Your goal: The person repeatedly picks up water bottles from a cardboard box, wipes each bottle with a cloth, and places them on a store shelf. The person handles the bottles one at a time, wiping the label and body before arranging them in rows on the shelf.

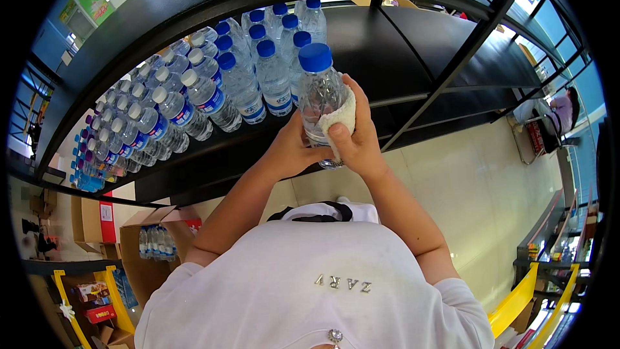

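A clear plastic water bottle with a blue cap (315, 58) is held upright in front of the black shelf. My left hand (286, 148) grips its lower part from the left. Around its right side my right hand (361, 131) presses a white cloth (341, 114) against the plastic. Behind it, several blue-capped water bottles (273, 80) stand in rows on the shelf board. To their left are rows of white-capped bottles (174, 106) with blue labels. My fingers partly hide the held bottle's label.
The black metal shelf (382, 51) extends right, past a slanting post (450, 70). An open cardboard box (138, 252) with wrapped bottles (157, 242) stands on the floor at lower left. A seated person (557, 111) is at far right. Yellow-framed racks (516, 295) stand at lower right.
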### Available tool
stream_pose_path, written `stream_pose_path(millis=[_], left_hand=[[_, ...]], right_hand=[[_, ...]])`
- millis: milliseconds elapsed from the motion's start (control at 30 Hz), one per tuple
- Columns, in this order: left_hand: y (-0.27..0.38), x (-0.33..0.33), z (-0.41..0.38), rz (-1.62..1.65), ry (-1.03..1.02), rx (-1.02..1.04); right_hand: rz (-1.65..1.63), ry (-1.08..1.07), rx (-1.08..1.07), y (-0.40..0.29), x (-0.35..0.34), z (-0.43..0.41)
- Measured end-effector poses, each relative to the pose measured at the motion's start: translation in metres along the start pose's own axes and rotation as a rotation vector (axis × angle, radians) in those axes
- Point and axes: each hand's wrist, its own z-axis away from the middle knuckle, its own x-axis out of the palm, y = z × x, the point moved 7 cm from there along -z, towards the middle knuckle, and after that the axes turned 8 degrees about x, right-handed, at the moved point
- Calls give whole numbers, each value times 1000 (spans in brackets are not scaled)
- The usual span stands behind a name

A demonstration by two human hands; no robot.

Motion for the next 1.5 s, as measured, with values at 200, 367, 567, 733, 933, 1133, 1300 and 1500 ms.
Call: stream_pose_path(millis=[200, 367, 567, 733, 933, 1133, 1300, 1500], left_hand=[[-22, 7, -35, -28, 81, 28], [-37, 14, -61, -99, 155, 36], [-44, 19, -84, -166, 281, 15], [-61, 16, -94, -198, 375, -9], [-63, 10, -104, -371, 445, 37], [-72, 5, -113, -411, 499, 3], [-95, -7, -116, -427, 561, -13], [-122, -17, -115, -470, 579, 7]], right_hand=[[52, -86, -13, 34, -34, -7], [-34, -134, 19, 67, -62, -15], [136, -231, 25, 103, -89, -25], [249, -278, 87, 119, -99, -37], [370, -287, 97, 133, -104, -48], [369, -278, 141, 151, -107, -64], [328, -319, 309, 170, -104, -71], [379, -318, 379, 182, -102, -73]])
